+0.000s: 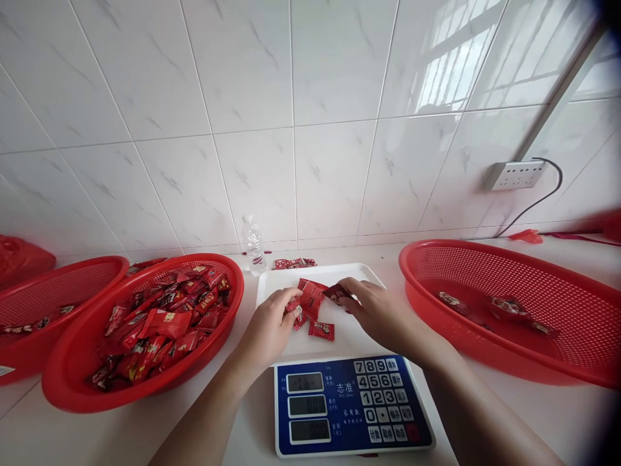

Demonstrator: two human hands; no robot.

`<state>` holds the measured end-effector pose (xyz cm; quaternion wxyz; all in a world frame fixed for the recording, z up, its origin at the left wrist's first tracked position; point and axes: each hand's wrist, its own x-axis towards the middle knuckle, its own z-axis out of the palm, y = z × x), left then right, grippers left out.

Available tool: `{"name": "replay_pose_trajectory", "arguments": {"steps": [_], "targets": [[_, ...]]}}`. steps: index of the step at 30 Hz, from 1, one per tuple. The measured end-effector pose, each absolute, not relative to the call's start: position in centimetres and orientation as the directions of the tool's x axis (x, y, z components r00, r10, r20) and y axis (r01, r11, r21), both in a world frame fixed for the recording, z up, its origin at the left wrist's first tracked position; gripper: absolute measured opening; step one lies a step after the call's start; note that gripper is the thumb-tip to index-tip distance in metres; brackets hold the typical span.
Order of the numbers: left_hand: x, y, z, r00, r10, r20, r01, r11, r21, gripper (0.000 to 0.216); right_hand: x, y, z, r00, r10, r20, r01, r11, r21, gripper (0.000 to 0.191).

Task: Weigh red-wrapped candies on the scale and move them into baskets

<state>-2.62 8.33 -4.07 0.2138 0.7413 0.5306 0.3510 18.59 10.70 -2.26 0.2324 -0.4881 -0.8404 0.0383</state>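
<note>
Over the white weighing tray (276,349) of a digital scale (349,404), both hands work among small red wrapped snack packets. My left hand (268,325) is closed at the fingertips on a red snack packet (297,315). A dark red snack packet (336,295) is pinched by my right hand (372,309). Between the hands lies a larger bright red packet (311,298). Nearer the scale's display, a small red packet (321,331) rests flat on the tray, touched by neither hand.
Left of the scale stands a red basket (231,304) heaped with packets, and another red basket (109,265) beyond it holds several. At right, a red basket (412,294) has several packets. A clear bottle (253,246) and a packet strip (294,263) sit behind the tray.
</note>
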Motion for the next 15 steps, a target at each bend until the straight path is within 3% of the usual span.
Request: {"name": "replay_pose_trajectory", "arguments": {"steps": [8,12,15], "targets": [[-2.87,8.81,-4.95,0.212,0.920,0.328,0.811,-0.353,0.466,0.037,18.04,10.20,-1.94,-0.443,0.845,0.301,0.797,0.525,-0.300,0.029],[-2.96,8.90,-4.99,0.239,0.902,0.359,0.870,-0.363,0.333,0.032,18.03,10.43,-2.22,-0.479,0.839,0.258,0.795,0.539,-0.277,0.032],[-2.79,8.75,-4.75,0.263,0.889,0.376,0.870,-0.386,0.305,0.026,18.01,10.47,-2.26,-0.514,0.815,0.267,0.782,0.573,-0.247,0.031]]}}
